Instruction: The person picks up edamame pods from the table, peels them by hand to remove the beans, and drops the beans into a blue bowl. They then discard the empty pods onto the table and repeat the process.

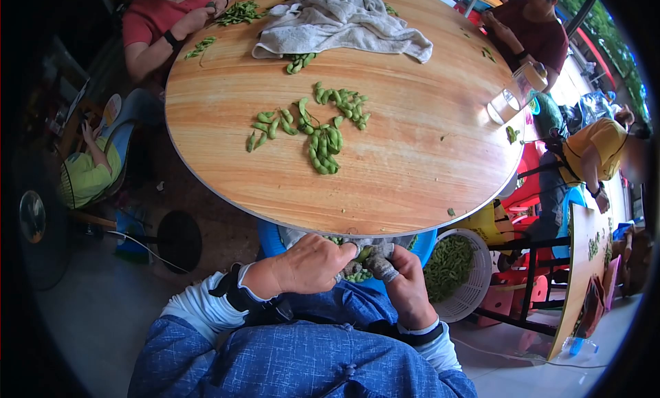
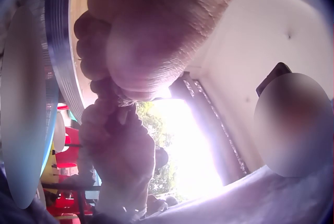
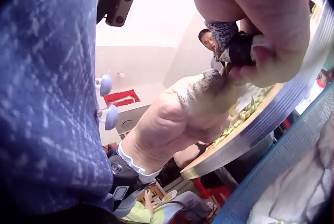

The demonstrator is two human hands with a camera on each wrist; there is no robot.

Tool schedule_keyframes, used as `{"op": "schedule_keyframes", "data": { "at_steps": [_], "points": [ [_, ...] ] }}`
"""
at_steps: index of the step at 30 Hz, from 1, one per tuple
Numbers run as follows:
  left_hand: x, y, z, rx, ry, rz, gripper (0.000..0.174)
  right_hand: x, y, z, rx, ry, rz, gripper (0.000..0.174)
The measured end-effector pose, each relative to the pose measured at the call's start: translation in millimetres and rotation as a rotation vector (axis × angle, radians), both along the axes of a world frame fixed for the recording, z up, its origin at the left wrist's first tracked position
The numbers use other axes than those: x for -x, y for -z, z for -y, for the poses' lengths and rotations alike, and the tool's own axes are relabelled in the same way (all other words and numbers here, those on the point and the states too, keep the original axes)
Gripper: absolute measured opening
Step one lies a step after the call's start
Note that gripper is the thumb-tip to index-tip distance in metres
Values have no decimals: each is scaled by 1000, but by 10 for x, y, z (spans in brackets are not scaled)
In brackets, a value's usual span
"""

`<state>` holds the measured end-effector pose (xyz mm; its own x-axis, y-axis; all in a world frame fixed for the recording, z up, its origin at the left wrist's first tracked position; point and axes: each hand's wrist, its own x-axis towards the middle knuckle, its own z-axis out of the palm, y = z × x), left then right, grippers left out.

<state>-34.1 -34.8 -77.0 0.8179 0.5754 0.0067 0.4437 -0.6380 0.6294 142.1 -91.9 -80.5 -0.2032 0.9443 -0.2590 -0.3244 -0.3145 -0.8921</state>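
Observation:
Just in front of the table's near edge, both hands meet over a blue basin [image 1: 427, 243]. My left hand [image 1: 302, 266] has its fingers curled and its thumb at a green edamame pod [image 1: 364, 252], which it pinches from the left. From the right, my right hand [image 1: 411, 291] pinches the same pod, with grey knitted covers [image 1: 380, 262] on its fingertips. In the right wrist view a similar cover [image 3: 201, 89] wraps the left thumb. Below the fingers, more green pieces [image 1: 357, 277] show in the basin, partly hidden by the hands.
Loose edamame pods [image 1: 323, 147] lie on the round wooden table [image 1: 234, 171]. A grey towel [image 1: 344, 19] and a clear jar [image 1: 505, 105] stand farther back. To the right is a white basket [image 1: 479, 288] of pods. Other people [image 1: 155, 26] sit around the table.

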Motion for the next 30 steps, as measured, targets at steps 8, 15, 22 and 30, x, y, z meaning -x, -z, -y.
{"op": "schedule_keyframes", "data": {
  "at_steps": [8, 15, 22, 30],
  "points": [
    [-7, -10, -20, 64, 14, 14, 15, 47, 118, -19, 52, 9, -54, 21],
    [-95, 59, 119, -176, -184, 63, 16, 31, 90, -60, 1, 72, -65, 20],
    [-91, 265, 68, 51, -234, 482, 15, 41, 222, -63, -150, 45, -166, 22],
    [-56, 159, 47, 896, -312, 536, 15, -45, 291, -99, -157, 11, -175, 22]
  ]
}}
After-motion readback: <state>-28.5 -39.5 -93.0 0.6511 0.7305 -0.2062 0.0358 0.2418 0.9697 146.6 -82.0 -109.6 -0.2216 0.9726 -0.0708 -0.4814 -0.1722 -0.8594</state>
